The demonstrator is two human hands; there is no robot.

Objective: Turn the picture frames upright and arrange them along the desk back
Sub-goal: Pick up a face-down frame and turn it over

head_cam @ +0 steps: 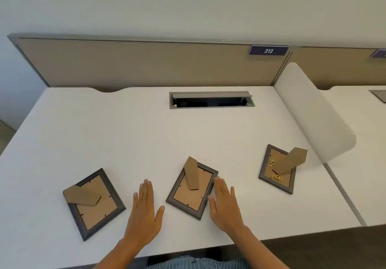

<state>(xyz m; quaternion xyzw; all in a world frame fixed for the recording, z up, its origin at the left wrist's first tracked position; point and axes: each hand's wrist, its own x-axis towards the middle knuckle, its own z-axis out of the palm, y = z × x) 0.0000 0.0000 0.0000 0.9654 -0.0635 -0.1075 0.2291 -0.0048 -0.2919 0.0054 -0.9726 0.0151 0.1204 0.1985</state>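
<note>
Three dark grey picture frames lie face down on the white desk (125, 133), brown cardboard backs and easel stands up. The left frame (94, 205) lies near the front left. The middle frame (192, 188) lies tilted at the front centre. The right frame (276, 169) lies further right with its stand raised. My left hand (144, 210) is flat and open between the left and middle frames, holding nothing. My right hand (224, 204) is open, its fingers beside the middle frame's right edge; I cannot tell whether they touch it.
A tan partition panel (146, 64) runs along the desk back, with a sign reading 212 (268, 50). An open cable tray slot (212, 99) sits in the desk near the back. A white curved divider (313, 112) borders the right side.
</note>
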